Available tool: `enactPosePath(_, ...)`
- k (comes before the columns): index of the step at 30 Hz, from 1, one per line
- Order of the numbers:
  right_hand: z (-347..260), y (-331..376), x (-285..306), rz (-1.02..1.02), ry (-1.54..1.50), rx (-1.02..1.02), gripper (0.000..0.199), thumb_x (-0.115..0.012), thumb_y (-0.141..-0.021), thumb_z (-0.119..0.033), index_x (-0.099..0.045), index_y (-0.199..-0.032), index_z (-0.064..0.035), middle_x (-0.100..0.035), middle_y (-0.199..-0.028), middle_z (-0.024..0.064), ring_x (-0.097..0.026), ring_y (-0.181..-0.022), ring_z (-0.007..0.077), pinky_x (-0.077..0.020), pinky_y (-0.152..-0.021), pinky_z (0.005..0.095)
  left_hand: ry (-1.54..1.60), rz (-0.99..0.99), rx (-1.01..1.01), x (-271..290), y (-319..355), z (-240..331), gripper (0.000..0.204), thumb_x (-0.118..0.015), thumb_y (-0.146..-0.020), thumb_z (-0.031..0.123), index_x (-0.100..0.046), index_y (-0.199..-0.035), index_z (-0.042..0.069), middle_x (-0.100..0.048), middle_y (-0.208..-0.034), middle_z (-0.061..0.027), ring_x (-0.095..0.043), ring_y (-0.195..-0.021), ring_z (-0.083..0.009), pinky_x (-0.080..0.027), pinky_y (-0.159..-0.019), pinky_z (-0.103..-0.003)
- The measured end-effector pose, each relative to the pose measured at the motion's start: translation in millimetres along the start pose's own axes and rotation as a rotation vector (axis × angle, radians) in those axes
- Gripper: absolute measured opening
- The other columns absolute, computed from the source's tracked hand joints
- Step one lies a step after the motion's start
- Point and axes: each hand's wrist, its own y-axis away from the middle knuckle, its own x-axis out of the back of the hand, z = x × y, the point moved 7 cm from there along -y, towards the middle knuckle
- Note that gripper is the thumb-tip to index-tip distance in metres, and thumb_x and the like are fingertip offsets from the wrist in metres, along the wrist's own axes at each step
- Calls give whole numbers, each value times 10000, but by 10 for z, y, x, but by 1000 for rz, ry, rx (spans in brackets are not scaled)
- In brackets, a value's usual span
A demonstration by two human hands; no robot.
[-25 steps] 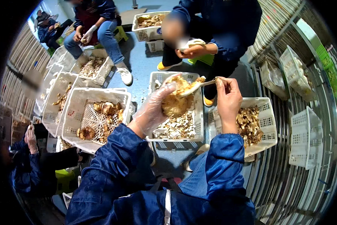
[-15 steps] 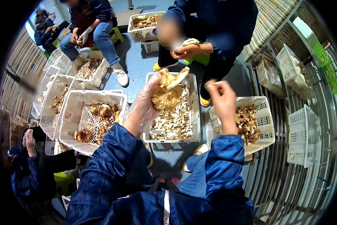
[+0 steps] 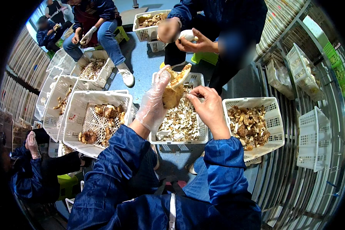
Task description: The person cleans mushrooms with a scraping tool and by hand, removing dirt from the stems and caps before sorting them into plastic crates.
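Observation:
In my left hand [image 3: 156,96], which wears a clear plastic glove, is a big tan mushroom [image 3: 173,96] with a pale stem, held tilted over the middle basket. My bare right hand [image 3: 210,109] is just to the right of it, thumb and forefinger brought together; whatever they may pinch is too small to make out. Beneath both hands stands the white middle basket [image 3: 168,142], with many pale mushroom scraps [image 3: 180,126] inside. To the right, a white basket [image 3: 273,132] holds brown mushroom pieces [image 3: 249,128]. Whole brown mushrooms [image 3: 109,111] lie in the left basket [image 3: 74,122].
Opposite me a seated person [image 3: 203,42] handles a pale mushroom. Further people sit at the upper left and lower left. More white baskets [image 3: 90,69] crowd the left side. A metal rack [image 3: 314,126] with crates lines the right.
My right hand has moved left and inward from over the right basket to beside the mushroom; the small brown piece it pinched no longer shows. My left hand has turned the mushroom.

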Motion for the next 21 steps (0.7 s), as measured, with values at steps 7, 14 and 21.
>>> enactPosePath(7, -16, -18, -133, 112, -328, -139, 128, -753, -946, -155, -748, -1002, -40, -754, -799, 66, -681, -699, 78, -529, -650, 255, -194, -30, -36, -94, -2, -7, 639, -637, -1031, 420, -395, -1562, 162, -525, -1423, -74, -552, -1280, -184, -458, -1065, -349)
enactPosePath(14, -134, -55, -160, 109, -246, -36, 138, -754, -898, -99, -744, -992, 2, -724, -949, 111, -723, -815, 182, -572, -734, 300, -440, -51, -104, -66, -44, -31, 691, -623, -1036, 410, -349, -1584, 92, -469, -1486, -139, -500, -1338, -219, -382, -1133, -345)
enactPosePath(21, -29, -30, -106, 128, -309, -66, 137, -752, -882, -88, -737, -969, 17, -702, -1038, 138, -729, -851, 209, -587, -762, 315, -896, -235, -366, -238, 26, 39, 701, -676, -989, 241, -331, -1572, 58, -447, -1507, -178, -477, -1384, -274, -372, -1168, -397)
